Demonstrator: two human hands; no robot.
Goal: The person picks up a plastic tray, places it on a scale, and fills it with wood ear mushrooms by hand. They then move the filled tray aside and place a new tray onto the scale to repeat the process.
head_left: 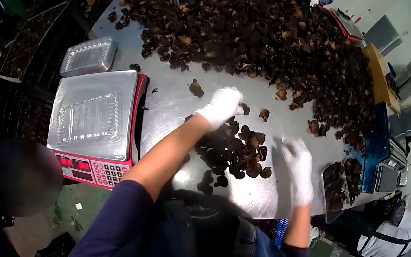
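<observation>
The gloved left hand (223,104) is curling loosely over the far edge of a small heap of dark dried mushrooms (233,153) on the steel table (178,101), apparently corralling it, while the right hand (298,168) is lying flat and spread just beside it, near the empty tray (93,115) sitting on the scale (105,169)

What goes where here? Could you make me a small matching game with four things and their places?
Things:
1. left hand
2. right hand
3. clear tray
4. spare clear tray

Places:
A. on the scale
B. on the metal table behind the scale
C. at the far edge of the small pile of dark dried pieces
D. to the right of the small pile

Pairs: 1-C, 2-D, 3-A, 4-B
</observation>
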